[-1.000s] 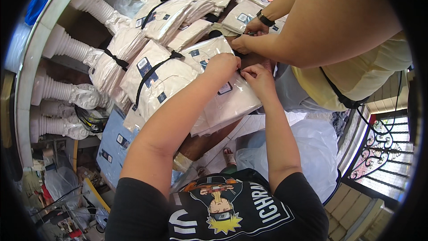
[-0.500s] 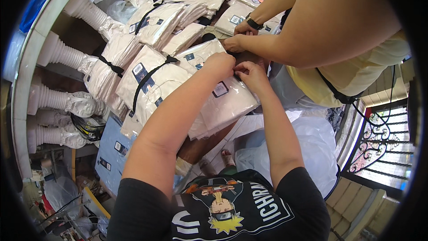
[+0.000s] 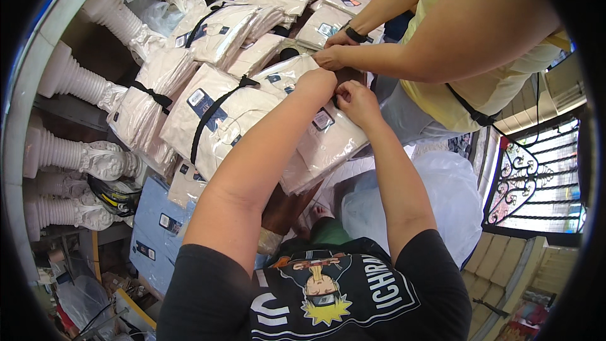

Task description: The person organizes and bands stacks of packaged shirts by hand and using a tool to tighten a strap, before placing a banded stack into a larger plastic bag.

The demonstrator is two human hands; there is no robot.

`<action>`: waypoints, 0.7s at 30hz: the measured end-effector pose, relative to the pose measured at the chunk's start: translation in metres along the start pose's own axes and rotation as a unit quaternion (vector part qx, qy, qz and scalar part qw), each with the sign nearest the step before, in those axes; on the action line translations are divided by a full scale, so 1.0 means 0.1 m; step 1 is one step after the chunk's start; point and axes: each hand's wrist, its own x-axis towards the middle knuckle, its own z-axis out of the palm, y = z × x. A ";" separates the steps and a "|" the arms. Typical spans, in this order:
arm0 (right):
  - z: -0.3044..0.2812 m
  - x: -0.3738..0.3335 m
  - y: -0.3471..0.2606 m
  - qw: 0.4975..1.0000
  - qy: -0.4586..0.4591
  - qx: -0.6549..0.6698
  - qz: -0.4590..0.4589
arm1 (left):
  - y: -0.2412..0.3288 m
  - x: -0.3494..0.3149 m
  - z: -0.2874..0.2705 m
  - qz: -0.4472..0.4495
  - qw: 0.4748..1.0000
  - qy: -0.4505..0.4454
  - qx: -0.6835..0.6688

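Observation:
Both of my hands meet at the far right edge of a stack of cream garments in clear plastic bags [image 3: 322,145]. My left hand [image 3: 317,85] is closed in a fist on top of it, its fingertips mostly hidden. Close by on the right, my right hand [image 3: 358,102] pinches with thumb and fingers. A bit of black cloth strip [image 3: 334,101] shows between them, and both hands appear to grip it. Just left lies another cream bundle [image 3: 183,120], bound by a knotted black strip [image 3: 211,110].
A co-worker in yellow [image 3: 464,69] leans in from the right, hands [image 3: 331,57] just beyond mine. More tied bundles [image 3: 221,31] fill the far side. Blue bagged garments [image 3: 154,233] lie at left, before white balusters [image 3: 76,158]. A large white plastic bag [image 3: 416,196] stands at right.
My hands stay at the same edge of the stack; the right fingers have shifted slightly. The co-worker's torso has moved a little, and the whole view has shifted slightly.

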 end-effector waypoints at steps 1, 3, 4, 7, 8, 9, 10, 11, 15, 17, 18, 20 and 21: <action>0.01 0.01 0.02 1.000 0.007 -0.010 -0.015 | 0.00 0.02 0.03 -0.008 1.000 0.002 0.024; -0.01 0.02 0.03 1.000 0.004 -0.012 -0.010 | 0.02 0.01 -0.05 -0.003 0.999 -0.035 0.012; -0.02 0.00 0.02 1.000 -0.008 -0.005 0.007 | 0.03 0.00 -0.09 -0.002 0.999 -0.054 0.006; -0.03 0.02 0.06 0.999 -0.031 0.033 0.019 | 0.03 -0.07 -0.13 0.003 0.998 -0.048 -0.045; -0.02 0.03 0.07 0.998 -0.034 0.049 0.016 | 0.00 -0.07 -0.12 0.009 0.997 -0.039 -0.059; -0.02 0.03 0.08 0.997 -0.037 0.062 0.016 | -0.04 -0.08 -0.09 0.016 0.997 -0.030 -0.073; -0.02 0.02 0.08 0.996 -0.039 0.075 0.016 | -0.08 -0.09 -0.07 0.023 0.996 -0.021 -0.088; -0.02 0.02 0.10 0.995 -0.040 0.087 0.017 | -0.11 -0.10 -0.09 0.013 0.992 -0.027 -0.122; 0.01 0.01 0.17 0.987 -0.026 0.159 0.009 | -0.15 -0.11 -0.16 -0.012 0.982 -0.061 -0.178; 0.00 0.01 0.15 0.987 -0.021 0.157 0.012 | -0.12 -0.10 -0.19 -0.015 0.984 -0.073 -0.163; -0.01 0.02 0.15 0.987 -0.020 0.160 0.009 | -0.11 -0.09 -0.20 -0.017 0.985 -0.074 -0.154; -0.02 0.03 0.14 0.986 -0.018 0.164 0.002 | -0.09 -0.07 -0.21 -0.018 0.987 -0.076 -0.141; -0.03 0.04 0.14 0.986 -0.021 0.166 0.003 | -0.09 -0.07 -0.22 -0.018 0.988 -0.076 -0.136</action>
